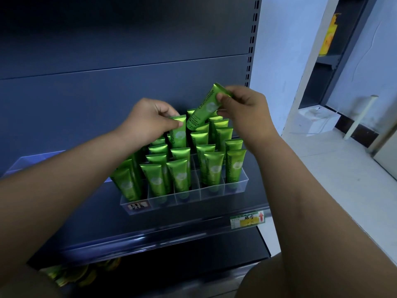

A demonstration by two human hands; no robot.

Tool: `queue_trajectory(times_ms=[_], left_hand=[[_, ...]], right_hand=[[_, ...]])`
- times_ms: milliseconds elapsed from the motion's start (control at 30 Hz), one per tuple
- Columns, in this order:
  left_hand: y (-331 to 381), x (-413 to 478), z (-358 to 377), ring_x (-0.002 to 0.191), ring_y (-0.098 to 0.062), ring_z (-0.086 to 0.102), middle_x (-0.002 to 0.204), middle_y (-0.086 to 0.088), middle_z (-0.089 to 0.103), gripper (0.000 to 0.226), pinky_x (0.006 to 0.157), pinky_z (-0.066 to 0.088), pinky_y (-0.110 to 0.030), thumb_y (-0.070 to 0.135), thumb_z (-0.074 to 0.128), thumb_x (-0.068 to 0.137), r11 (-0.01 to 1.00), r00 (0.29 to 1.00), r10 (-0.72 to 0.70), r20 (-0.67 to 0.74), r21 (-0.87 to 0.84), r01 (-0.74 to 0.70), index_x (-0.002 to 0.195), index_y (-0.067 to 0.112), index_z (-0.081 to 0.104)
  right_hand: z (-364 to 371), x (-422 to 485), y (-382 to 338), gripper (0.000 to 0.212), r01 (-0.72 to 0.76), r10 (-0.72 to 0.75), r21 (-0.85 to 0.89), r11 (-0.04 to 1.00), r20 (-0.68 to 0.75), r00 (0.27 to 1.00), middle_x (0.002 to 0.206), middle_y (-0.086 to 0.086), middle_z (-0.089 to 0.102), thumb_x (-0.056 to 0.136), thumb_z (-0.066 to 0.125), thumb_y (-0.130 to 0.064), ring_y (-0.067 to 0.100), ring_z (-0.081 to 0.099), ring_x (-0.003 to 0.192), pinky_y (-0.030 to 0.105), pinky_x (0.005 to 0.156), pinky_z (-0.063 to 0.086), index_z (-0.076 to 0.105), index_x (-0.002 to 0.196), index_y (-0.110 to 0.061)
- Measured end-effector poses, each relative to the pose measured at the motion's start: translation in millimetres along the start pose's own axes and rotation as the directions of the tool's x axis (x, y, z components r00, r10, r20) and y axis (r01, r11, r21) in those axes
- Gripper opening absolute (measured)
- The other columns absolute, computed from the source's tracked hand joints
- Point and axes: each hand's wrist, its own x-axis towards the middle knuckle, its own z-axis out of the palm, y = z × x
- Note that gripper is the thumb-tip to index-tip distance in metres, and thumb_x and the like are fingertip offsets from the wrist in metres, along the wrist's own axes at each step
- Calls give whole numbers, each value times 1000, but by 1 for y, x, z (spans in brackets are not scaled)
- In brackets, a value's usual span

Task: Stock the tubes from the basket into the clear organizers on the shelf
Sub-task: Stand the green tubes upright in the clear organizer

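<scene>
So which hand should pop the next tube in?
Probably the right hand: it pinches a tilted tube above the back of the clear organizer. The left hand only holds a standing tube already inside.

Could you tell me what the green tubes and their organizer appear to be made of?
The green tubes look like soft plastic or laminate with a metallic sheen, crimped flat on top. The organizer seems clear rigid plastic, perhaps acrylic: tubes show through its glossy walls.
</scene>
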Motion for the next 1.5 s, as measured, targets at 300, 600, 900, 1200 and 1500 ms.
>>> queue_trajectory(times_ms=[300, 600, 900, 1200, 1500], left_hand=[[-3, -3, 4, 35, 3, 40, 53, 18, 61, 8, 40, 31, -9, 14, 78, 89, 999, 999, -34, 41, 27, 32, 93, 7, 80], [-4, 2, -3, 54, -7, 47, 71, -7, 69, 7, 50, 35, -17, 22, 81, 86, 989, 989, -39, 140, 147, 18, 86, 15, 80], [0, 8, 8, 52, 11, 54, 60, 19, 67, 7, 56, 40, -14, 25, 86, 81, 950, 961, 39, 272, 289, -120, 83, 21, 81], [3, 14, 14, 67, 0, 59, 70, 18, 66, 11, 60, 39, -17, 14, 84, 80, 850, 940, 29, 340, 486, -201, 84, 23, 79], [-4, 11, 4, 76, -9, 65, 73, 17, 66, 10, 69, 47, -24, 14, 83, 82, 838, 957, 20, 290, 517, -174, 85, 23, 78]], right_hand=[[-5, 5, 2, 15, 7, -5, 79, 997, -30, 1000, 100, 26, 72, 97, 62, -9, 45, 70, 97, 57, 87, 59, 75, 95, -15], [-10, 5, -1, 12, -16, 22, 118, 993, -45, 999, 97, 25, 73, 98, 62, -8, 42, 72, 94, 57, 90, 58, 74, 99, -10], [-11, 7, -2, 12, -19, 26, 92, 996, -74, 997, 86, 15, 71, 97, 62, -9, 32, 68, 80, 65, 85, 55, 74, 94, -11], [-11, 7, -6, 11, 6, 2, 92, 996, -86, 996, 96, 29, 71, 89, 71, -11, 53, 68, 88, 64, 80, 58, 78, 98, -12], [-5, 4, -7, 13, -21, 23, 38, 999, -58, 998, 91, 24, 74, 88, 74, -5, 35, 72, 82, 57, 81, 60, 77, 100, -8]])
